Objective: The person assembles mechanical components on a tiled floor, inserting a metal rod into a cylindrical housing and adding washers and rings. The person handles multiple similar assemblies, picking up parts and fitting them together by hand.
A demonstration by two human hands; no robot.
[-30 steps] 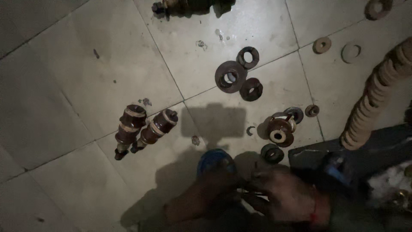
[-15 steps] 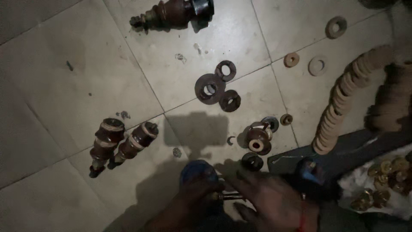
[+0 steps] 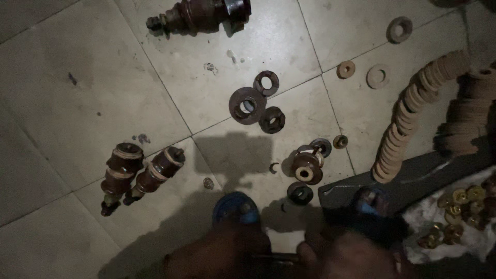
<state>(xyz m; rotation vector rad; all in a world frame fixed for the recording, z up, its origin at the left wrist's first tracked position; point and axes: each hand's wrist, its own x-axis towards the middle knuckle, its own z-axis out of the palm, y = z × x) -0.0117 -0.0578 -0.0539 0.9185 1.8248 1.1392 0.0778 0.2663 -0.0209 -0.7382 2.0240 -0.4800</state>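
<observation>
Both hands sit at the bottom edge of the head view, dark and blurred. The left hand (image 3: pixel 217 256) and the right hand (image 3: pixel 346 256) are close together over a thin dark rod (image 3: pixel 274 257) that spans the gap between them; each seems closed on one end of it, though the grip itself is too dim to make out. Just above the left hand lies a blue disc (image 3: pixel 236 207) on the floor (image 3: pixel 77 77), and a second blue part (image 3: pixel 371 200) lies above the right hand on a dark sheet (image 3: pixel 413 178).

As a judgement, the work looks partly done. 2 brown ribbed insulators (image 3: pixel 139 173) lie side by side at the left, seemingly put together, and a bigger assembly (image 3: pixel 199 14) lies at the top. A lot is loose: 3 dark rings (image 3: pixel 256 102) at the centre, a short brown spool (image 3: pixel 307 168) with a small ring (image 3: pixel 300 193) below it, 3 tan washers (image 3: pixel 377 76) scattered at the upper right, a long curved row of tan washers (image 3: pixel 408 116) beside them, and brass fittings (image 3: pixel 460 206) on a white cloth (image 3: pixel 439 243) at the right. With that many loose parts, more pieces appear left than finished.
</observation>
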